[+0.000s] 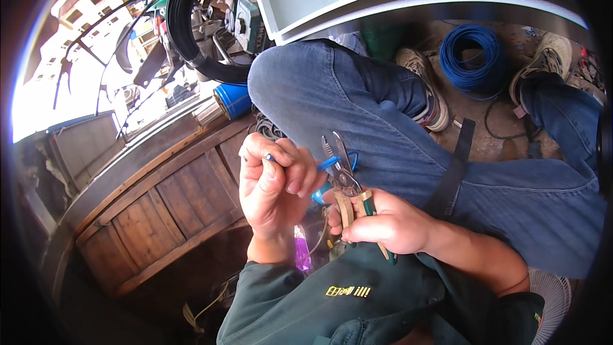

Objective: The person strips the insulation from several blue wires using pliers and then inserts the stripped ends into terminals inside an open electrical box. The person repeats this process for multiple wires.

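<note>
My left hand [276, 182] is raised in front of my lap, fingers curled and closed on a thin blue wire. One tip of it pokes out by the thumb. On the other side of the fist the blue wire [329, 163] runs to the wire strippers [345, 182], at their jaws. These strippers have dark metal jaws, one of them toothed, and worn tan-and-green handles. My right hand [397, 220] is wrapped around the handles, and the jaws point up and away from me. Whether the jaws bite on the wire I cannot tell.
A coil of blue wire [471, 57] lies on the floor between my shoes. Ahead stands a white metal box [294, 16] with its raised rim. To the left are a black coil of cable [179, 25], a blue cylinder [233, 99] and a wooden panel [159, 217].
</note>
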The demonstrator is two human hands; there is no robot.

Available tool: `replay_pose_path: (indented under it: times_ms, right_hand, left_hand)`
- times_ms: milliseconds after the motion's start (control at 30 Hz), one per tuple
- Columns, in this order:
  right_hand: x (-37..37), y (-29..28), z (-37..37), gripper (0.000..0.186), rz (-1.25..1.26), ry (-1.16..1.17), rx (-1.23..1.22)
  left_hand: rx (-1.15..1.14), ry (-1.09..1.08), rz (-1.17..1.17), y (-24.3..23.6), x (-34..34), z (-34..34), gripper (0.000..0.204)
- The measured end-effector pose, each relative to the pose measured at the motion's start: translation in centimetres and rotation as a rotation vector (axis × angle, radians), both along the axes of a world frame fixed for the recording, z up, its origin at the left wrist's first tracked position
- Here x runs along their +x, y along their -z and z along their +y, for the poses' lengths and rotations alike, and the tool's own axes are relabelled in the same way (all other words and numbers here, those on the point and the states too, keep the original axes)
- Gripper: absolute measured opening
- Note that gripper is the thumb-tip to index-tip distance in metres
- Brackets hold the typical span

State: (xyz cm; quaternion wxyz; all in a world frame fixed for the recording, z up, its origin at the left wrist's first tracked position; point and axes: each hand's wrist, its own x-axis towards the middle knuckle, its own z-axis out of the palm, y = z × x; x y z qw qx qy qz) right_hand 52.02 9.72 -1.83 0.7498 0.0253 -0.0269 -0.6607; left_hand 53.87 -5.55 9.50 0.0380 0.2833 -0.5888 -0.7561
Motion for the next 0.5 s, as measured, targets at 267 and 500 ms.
replay_pose_path:
  times_ms: [267,500]
  right_hand:
    - [-0.1,0.4,-0.1,0.024,0.034,0.024,-0.025]
    - [-0.7,0.2,0.0,0.021,0.042,0.052,-0.032]
  left_hand:
    - [0.149,-0.010,0.031,1.2,0.5,-0.1,0.019]
    - [0.127,-0.021,0.038,1.2,0.5,-0.1,0.020]
